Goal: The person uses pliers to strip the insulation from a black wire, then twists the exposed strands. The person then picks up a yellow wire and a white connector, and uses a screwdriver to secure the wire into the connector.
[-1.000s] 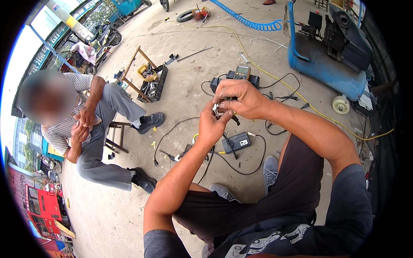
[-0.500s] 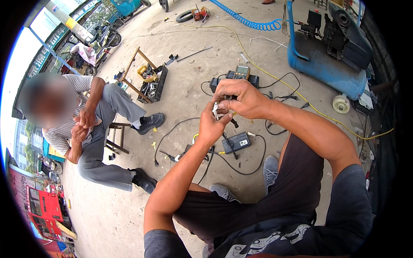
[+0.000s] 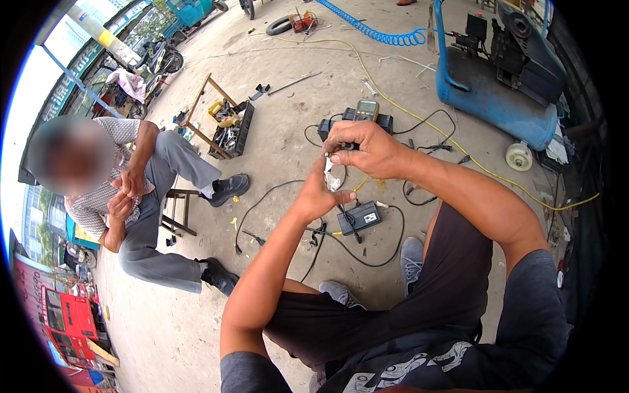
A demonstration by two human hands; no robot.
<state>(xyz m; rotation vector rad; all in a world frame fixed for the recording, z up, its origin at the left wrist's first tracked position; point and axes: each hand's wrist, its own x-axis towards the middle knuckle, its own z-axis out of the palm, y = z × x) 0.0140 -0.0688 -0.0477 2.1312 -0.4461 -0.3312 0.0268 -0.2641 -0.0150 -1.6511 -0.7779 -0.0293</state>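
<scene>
A small crumpled white piece (image 3: pixel 333 179), too small for me to name, hangs between my hands. My left hand (image 3: pixel 316 195) has it against the fingers, with the thumb stretched out to the right. From above, my right hand (image 3: pixel 370 152) pinches at its top end, thumb and forefinger together next to my left fingertips. Just below my hands, a black charger-like box (image 3: pixel 364 217) with a white label lies on the concrete, cables around it. Past my right hand stands a yellow-framed handheld meter (image 3: pixel 368 109) on a dark case (image 3: pixel 385 123).
A seated person (image 3: pixel 177 157) is at my left, feet close to the cables. Beyond is a black tool crate (image 3: pixel 242 128) with a wooden handle. At the right stands a blue air compressor (image 3: pixel 498 105); a yellow hose (image 3: pixel 426 121) crosses the floor.
My left thumb has opened away from the white piece, so more of it shows. The dark cable end seen beside that thumb is no longer visible there. My right hand has barely moved.
</scene>
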